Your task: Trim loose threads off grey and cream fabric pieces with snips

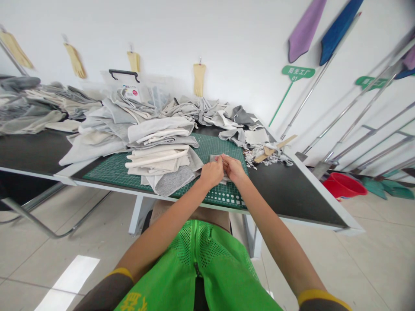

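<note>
My left hand [212, 173] and my right hand [234, 168] meet over the green cutting mat [210, 144], fingers of both pinched together and fingertips touching. A small piece of grey cloth [213, 158] is at their fingers, mostly covered by them. Whether anything smaller sits between the fingertips is hidden. Just left of my left hand stands a folded stack of white and grey cloth [158, 157], with a darker grey piece [170, 180] spread at its front.
More cloth heaps [207, 112] lie along the back. Scraps [272, 153] with a tan strip sit to the right on the black table [292, 190]. A clear box [126, 88] stands behind. Gloves [199, 80] hang on the wall; a red bucket [345, 185] is on the floor.
</note>
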The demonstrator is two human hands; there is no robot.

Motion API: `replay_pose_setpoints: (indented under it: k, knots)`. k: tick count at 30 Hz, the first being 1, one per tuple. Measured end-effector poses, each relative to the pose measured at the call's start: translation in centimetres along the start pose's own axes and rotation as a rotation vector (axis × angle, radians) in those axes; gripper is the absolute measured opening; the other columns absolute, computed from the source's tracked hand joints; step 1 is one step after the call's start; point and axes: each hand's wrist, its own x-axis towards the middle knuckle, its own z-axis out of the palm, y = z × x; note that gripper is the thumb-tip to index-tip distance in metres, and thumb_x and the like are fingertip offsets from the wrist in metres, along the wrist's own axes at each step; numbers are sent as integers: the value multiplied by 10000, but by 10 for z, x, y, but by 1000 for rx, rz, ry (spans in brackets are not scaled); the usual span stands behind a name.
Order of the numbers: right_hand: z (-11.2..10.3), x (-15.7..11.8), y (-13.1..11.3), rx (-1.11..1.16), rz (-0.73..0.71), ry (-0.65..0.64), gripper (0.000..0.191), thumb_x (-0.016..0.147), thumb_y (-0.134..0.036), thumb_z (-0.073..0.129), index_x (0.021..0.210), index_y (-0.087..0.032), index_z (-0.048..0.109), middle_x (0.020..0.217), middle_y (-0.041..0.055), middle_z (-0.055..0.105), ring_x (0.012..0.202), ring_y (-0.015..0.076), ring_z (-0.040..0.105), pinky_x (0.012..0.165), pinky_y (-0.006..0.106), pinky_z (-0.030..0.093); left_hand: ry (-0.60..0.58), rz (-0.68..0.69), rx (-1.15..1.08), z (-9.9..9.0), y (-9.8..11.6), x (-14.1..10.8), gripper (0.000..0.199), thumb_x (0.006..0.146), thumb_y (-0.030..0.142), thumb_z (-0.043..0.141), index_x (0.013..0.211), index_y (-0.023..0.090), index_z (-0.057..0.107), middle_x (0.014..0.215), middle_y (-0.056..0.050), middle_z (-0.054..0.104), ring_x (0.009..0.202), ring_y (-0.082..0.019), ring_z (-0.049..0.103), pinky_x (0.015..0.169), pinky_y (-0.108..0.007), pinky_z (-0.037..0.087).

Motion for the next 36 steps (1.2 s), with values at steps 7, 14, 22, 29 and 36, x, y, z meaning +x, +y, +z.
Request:
replay_pose_setpoints:
  k: [7, 14, 22, 29, 36]
  knots:
    - [3, -3, -2, 8, -13, 40, 124, 665, -178, 757, 688, -139, 642, 668, 47, 714, 565, 128, 644, 502, 195, 532, -16, 2, -2, -1, 0, 0, 420, 930, 239, 296, 1319, 86, 326, 873, -142, 667, 808, -272, 671, 688, -365, 494]
    - [2, -2, 0, -11, -19, 45, 64, 706, -170, 713, 695, -140, 658, 684, 52, 719, 569, 124, 646, 511, 190, 528, -39, -1, -7, -1, 1, 1, 428, 897, 197, 328, 1309, 81, 346, 884, -147, 670, 818, -286, 667, 699, -379, 493]
    - [5, -4, -2, -7, -16, 35, 96, 711, -197, 722, 697, -139, 648, 704, 64, 719, 606, 133, 659, 569, 201, 546, -47, -19, -14, -2, 1, 1, 434, 910, 208, 303, 1326, 84, 319, 884, -147, 664, 833, -283, 665, 722, -381, 488]
    - [4, -4, -2, 6, -13, 18, 46, 737, -168, 682, 709, -144, 655, 715, 57, 722, 635, 139, 666, 581, 207, 551, -36, -1, 4, -1, 1, 1, 462, 891, 188, 330, 1339, 76, 308, 888, -153, 662, 822, -287, 664, 699, -381, 495]
    - [3, -2, -1, -3, -11, 45, 56, 713, -157, 702, 695, -149, 650, 694, 50, 719, 600, 132, 659, 551, 201, 542, -59, -7, 0, -1, 1, 1, 492, 901, 205, 325, 1374, 79, 268, 919, -156, 660, 850, -277, 662, 735, -375, 490]
